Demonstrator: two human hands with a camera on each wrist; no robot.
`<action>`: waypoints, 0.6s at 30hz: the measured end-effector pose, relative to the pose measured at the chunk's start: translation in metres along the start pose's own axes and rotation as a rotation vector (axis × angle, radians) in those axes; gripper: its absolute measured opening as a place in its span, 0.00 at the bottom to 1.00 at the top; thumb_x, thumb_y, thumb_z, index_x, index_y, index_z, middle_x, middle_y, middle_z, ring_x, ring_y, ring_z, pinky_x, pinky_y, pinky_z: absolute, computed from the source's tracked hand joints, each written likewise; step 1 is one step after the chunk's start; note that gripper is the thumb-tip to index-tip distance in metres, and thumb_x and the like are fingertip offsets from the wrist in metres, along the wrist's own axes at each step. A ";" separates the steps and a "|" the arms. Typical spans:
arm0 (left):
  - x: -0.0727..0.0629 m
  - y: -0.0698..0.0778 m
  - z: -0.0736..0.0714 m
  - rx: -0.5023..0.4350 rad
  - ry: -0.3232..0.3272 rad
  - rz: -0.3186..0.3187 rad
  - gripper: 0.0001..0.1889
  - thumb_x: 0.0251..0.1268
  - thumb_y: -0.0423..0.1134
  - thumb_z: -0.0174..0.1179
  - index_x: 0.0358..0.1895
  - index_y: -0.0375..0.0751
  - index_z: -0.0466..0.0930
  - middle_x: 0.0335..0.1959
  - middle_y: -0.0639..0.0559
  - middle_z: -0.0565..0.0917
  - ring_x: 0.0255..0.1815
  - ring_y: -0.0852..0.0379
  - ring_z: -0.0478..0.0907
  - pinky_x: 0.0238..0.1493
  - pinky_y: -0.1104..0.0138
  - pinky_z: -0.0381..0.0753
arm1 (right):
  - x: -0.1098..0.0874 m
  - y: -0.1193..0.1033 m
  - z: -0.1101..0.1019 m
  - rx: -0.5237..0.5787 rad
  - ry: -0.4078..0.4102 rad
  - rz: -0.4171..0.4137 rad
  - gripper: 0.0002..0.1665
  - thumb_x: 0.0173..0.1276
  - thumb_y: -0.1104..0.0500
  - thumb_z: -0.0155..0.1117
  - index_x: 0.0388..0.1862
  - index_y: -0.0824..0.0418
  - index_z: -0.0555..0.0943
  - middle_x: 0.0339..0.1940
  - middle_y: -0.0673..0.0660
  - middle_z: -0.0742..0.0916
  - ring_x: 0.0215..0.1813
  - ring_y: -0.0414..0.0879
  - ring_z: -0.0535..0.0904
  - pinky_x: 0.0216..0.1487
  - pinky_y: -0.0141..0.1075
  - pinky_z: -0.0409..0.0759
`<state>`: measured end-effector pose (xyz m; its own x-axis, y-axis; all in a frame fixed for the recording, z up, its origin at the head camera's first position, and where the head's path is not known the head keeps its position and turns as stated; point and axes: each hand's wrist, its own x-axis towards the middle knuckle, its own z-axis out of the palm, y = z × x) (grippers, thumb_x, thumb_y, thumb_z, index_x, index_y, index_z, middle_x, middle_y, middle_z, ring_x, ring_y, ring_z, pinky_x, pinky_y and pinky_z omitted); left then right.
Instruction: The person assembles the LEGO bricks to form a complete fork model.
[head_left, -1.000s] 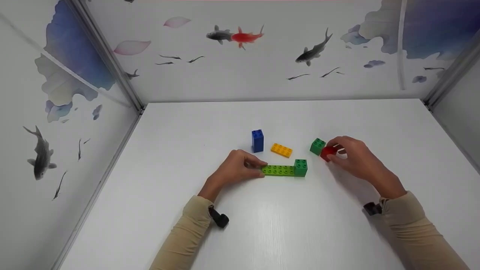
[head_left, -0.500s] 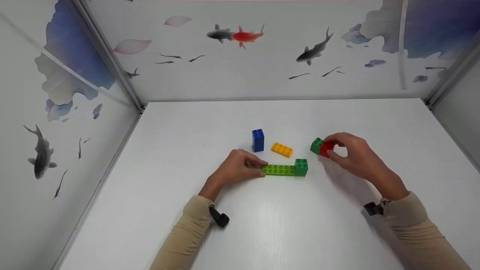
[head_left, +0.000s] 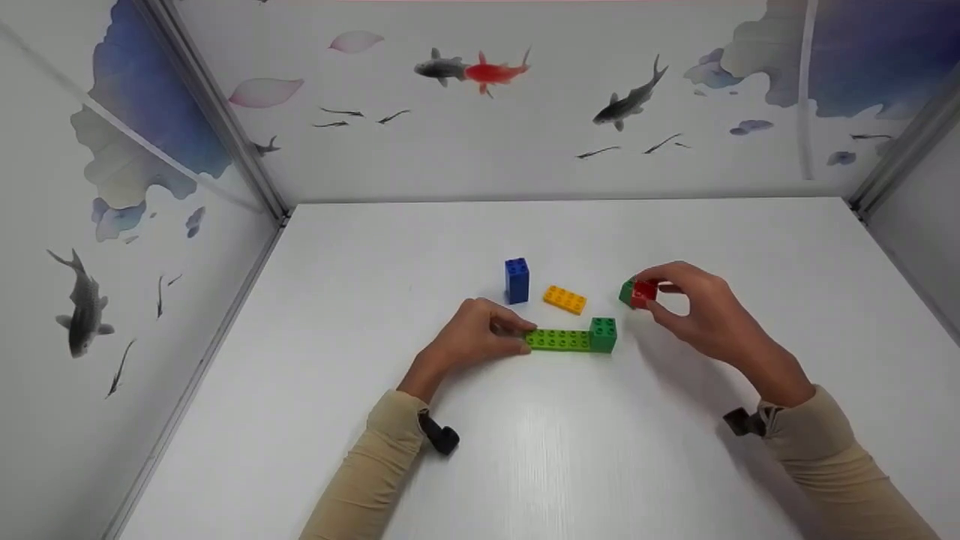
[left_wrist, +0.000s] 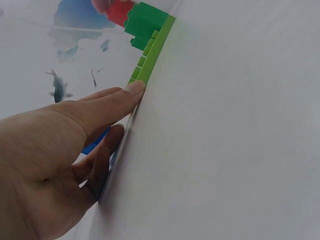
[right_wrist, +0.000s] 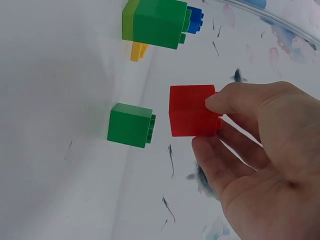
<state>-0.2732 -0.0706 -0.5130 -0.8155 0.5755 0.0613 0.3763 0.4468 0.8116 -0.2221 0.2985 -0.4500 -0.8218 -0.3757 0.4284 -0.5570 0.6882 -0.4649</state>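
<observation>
My left hand pinches the left end of a lime green building plate, which lies flat on the table. On that plate's right end sits a green brick. My right hand holds a red brick between thumb and fingers, raised above the table. Beneath it stands a second, loose green brick; in the right wrist view a gap shows between the two. From the head view the red brick overlaps most of that green one.
A tall blue block stands upright behind the lime plate. Beside it lies a flat yellow plate. The white table ends at a back wall and side walls painted with fish.
My right hand has lifted the red brick from beside the loose green brick and carried it left, over that brick. The left hand and lime plate stay put.
</observation>
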 end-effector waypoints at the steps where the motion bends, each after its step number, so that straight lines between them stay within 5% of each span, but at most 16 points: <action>1: 0.000 0.000 0.000 0.001 0.001 -0.002 0.15 0.63 0.42 0.80 0.53 0.57 0.95 0.46 0.66 0.94 0.45 0.65 0.88 0.50 0.67 0.88 | 0.001 -0.001 0.000 0.010 0.006 -0.012 0.28 0.64 0.75 0.78 0.62 0.63 0.83 0.57 0.56 0.89 0.58 0.52 0.88 0.60 0.11 0.72; 18: 0.000 -0.001 -0.001 -0.005 -0.009 -0.012 0.16 0.63 0.40 0.81 0.53 0.58 0.95 0.45 0.65 0.93 0.44 0.62 0.87 0.49 0.67 0.88 | 0.009 -0.017 0.012 0.002 0.043 -0.048 0.29 0.62 0.74 0.80 0.63 0.63 0.87 0.58 0.58 0.88 0.54 0.52 0.88 0.59 0.09 0.71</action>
<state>-0.2741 -0.0711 -0.5132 -0.8160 0.5762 0.0463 0.3642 0.4502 0.8153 -0.2217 0.2762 -0.4473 -0.7880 -0.3816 0.4832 -0.5963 0.6686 -0.4443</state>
